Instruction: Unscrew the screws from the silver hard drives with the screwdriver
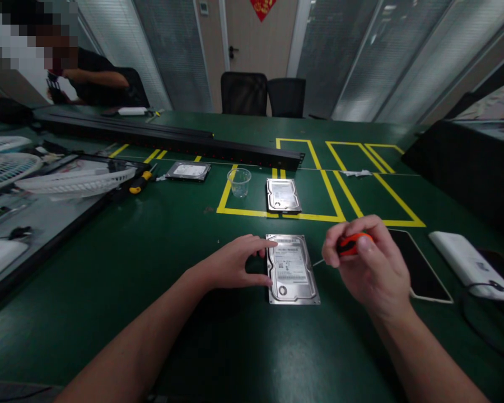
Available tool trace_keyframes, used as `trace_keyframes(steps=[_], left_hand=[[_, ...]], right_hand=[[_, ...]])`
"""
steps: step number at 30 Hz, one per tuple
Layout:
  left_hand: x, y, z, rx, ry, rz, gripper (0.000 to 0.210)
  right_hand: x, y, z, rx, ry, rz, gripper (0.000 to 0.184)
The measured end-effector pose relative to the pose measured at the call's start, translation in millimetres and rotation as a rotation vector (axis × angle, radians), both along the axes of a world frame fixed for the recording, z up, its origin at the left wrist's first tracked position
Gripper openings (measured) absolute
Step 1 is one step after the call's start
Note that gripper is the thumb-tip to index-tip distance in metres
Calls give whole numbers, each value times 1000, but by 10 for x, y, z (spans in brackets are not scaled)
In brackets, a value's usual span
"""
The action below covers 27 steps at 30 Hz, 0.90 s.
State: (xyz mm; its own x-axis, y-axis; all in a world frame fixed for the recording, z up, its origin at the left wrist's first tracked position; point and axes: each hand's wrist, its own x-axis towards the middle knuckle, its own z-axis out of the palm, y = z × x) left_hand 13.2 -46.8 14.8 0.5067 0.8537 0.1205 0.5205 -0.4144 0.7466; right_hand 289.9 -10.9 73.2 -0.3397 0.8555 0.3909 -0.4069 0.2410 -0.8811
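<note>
A silver hard drive [293, 266] with a white label lies flat on the green table in front of me. At its left edge, my left hand [239, 262] steadies it, the index finger on the top face and the thumb lower on the same side. My right hand [369, 263] is closed around a screwdriver [355, 244] with an orange and black handle. Its thin shaft points left to the drive's right edge; whether the tip touches a screw I cannot tell. Beyond lies a second hard drive [283, 196], beside a clear plastic cup [239, 183].
Further left are a third hard drive [189, 170] and a yellow-black screwdriver [141, 182]. A long black bar [235, 146] crosses the table. To the right lie a dark tablet [420, 266] and a white power bank [472, 263] with a cable. A person [96, 81] sits far left.
</note>
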Motion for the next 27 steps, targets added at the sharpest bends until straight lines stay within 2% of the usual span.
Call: trace_keyframes(steps=[2,5,7,11,14,18,21,27], left_hand=[[1,3,-1,0,7,0,80],[3,6,-1,9,6,-3,79],[4,8,-3,18,1,-5,79],[7,10,-12,30,0,-9,79],[6,10,-19,33,-2,-11,79],[0,11,-18,25,3,-8,80],[2,12,-8,19,11,-4,80],[13,16,-5,34,-9,-4,79]], right_hand=[[2,-5,-10,2,-3,-10,15],[10,-2,-21,1,-8,-28,33],[10,3,-16,-6,-10,-36,30],[10,6,-3,-5,0,-29,11],[20,5,-8,-9,-9,-40,13],[38,15,-14,-2,-28,-71,32],[48,25,-19,1,-24,-93,14],[48,31,-40,-31,-21,-80,26]])
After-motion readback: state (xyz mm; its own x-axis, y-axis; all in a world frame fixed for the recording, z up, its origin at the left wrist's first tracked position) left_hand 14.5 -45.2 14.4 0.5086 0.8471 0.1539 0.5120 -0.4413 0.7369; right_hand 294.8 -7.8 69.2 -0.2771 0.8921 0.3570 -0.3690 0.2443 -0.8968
